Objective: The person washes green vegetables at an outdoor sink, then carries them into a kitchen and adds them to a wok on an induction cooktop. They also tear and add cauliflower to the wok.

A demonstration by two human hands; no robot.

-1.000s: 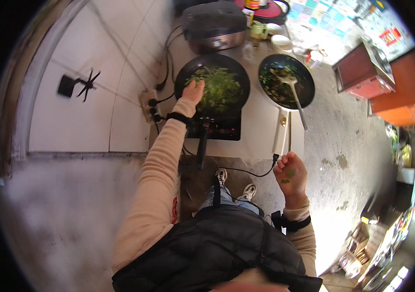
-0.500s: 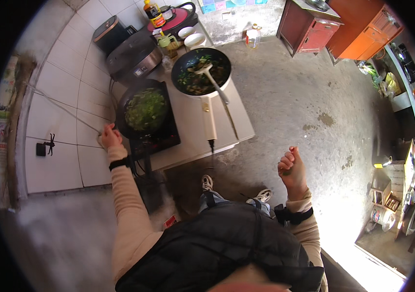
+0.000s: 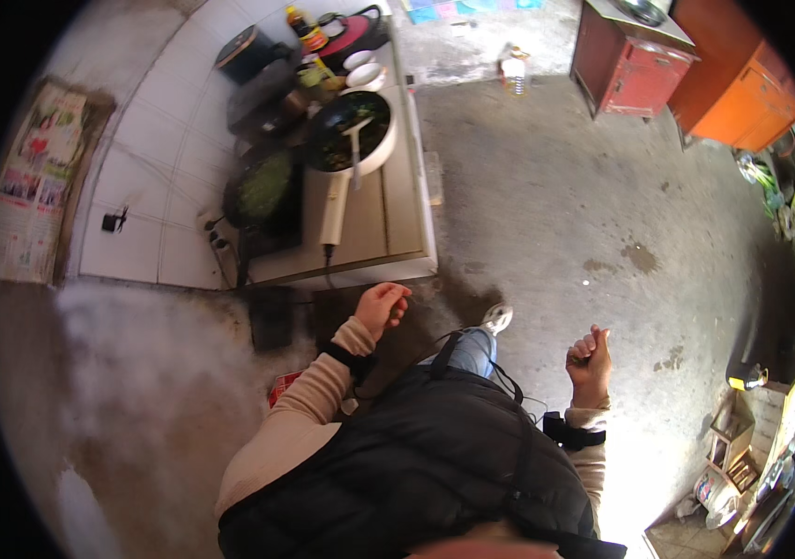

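My left hand point(image 3: 382, 308) is in the air just off the near edge of the counter, its fingers curled in and nothing visible in them. Out to the right, above the floor, my right hand point(image 3: 589, 359) is closed; a small dark spot shows between the fingers, too small to name. On the counter stands a white electric frying pan point(image 3: 390, 140) with dark inside, holding cooked greens, and a spatula point(image 3: 355, 149) leans in it. Left of it, a dark wok point(image 3: 241, 186) with chopped greens point(image 3: 265, 186) rests on a black induction cooker point(image 3: 287, 222).
A power strip point(image 3: 220, 244) lies by the tiled wall. Behind the pans are a rice cooker point(image 3: 272, 98), white bowls point(image 3: 366, 76) and a sauce bottle point(image 3: 306, 30). Far across the concrete floor stand a red cabinet point(image 3: 638, 79) and an orange cabinet point(image 3: 742, 98). Clutter lines the right side.
My left hand has come away from the wall beside the wok and swung right, past the counter's near edge. My body has turned and stepped; my right hand stays closed.
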